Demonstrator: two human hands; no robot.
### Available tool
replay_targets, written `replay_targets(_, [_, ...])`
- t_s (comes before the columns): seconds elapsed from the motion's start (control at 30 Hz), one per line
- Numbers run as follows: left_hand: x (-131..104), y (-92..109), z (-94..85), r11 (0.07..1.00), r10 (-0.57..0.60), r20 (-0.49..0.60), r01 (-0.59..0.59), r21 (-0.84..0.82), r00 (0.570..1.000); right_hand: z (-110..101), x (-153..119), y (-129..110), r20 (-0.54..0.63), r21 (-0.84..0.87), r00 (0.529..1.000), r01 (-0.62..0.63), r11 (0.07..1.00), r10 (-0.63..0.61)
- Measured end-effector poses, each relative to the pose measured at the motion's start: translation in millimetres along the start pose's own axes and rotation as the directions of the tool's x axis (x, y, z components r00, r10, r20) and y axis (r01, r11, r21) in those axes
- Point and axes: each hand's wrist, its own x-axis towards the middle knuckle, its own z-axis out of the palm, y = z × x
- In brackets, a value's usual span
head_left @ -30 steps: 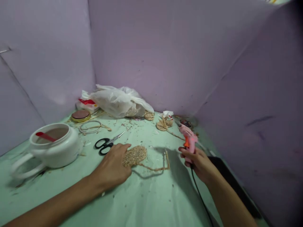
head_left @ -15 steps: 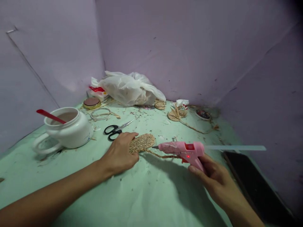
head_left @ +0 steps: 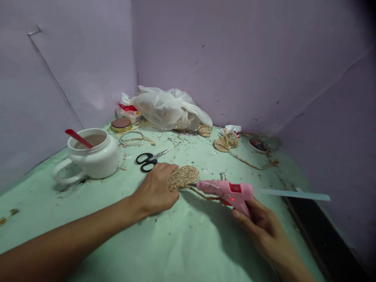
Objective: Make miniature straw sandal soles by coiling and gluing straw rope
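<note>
My left hand [head_left: 158,188] is closed on the near end of an oval coil of braided straw [head_left: 184,177], its fingers over the top and thumb below. From the coil's lower edge a loose straw braid [head_left: 205,196] trails right and passes behind the glue gun. My right hand [head_left: 261,225] grips a pink hot glue gun [head_left: 225,190] with a lit red light. The gun's nozzle points left at the coil's lower right edge; whether it touches, I cannot tell. A long clear glue stick [head_left: 293,194] sticks out of its back. Black-handled scissors [head_left: 152,158] lie behind my left hand.
A white mug [head_left: 95,160] with a red handle sticking out stands at left. Behind are a round lid [head_left: 121,124], a ring [head_left: 131,138] and a plastic bag [head_left: 169,109]. More straw coils [head_left: 221,145] lie at back right. A dark flat device [head_left: 323,239] is at right.
The view has shifted, so most things appear further right. The glue gun's nozzle has come lower and closer to the coil's edge. Both hands keep their hold.
</note>
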Motion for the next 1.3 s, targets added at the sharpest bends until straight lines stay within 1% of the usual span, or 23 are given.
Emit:
replay_targets(0.1, [0,0,0.0,1.0,0.0,0.0,0.0,-0.009,1.0,3,0,2,-0.024,-0.027,0.999,0.026,0.999,-0.027])
replay_targets(0.3, [0,1,-0.6,1.0,-0.003,0.008,0.004,-0.018,1.0,4,0,7,-0.008,-0.038,0.999,0.051,0.998,-0.051])
replay_targets(0.53, [1,1,-0.7,1.0,-0.002,0.009,0.002,-0.002,1.0,8,-4,1,-0.055,-0.055,0.998,0.015,0.998,-0.018])
replay_targets(0.77, [0,2,-1.3,1.0,-0.014,0.012,0.014,0.0,1.0,7,-3,3,-0.05,-0.053,0.998,0.041,0.998,-0.044])
replay_targets(0.97, [1,1,-1.0,1.0,-0.013,0.007,0.013,0.008,1.0,-1,2,3,0.04,-0.078,0.997,0.068,0.995,-0.065])
replay_targets(1.13, [0,0,-0.8,0.999,-0.033,0.005,0.033,0.013,0.999,0,3,0,-0.012,-0.054,0.998,0.068,0.996,-0.069])
replay_targets(1.3, [1,2,-1.7,0.998,-0.063,0.015,0.063,-0.004,0.998,0,3,1,-0.006,-0.046,0.998,0.061,0.997,-0.061])
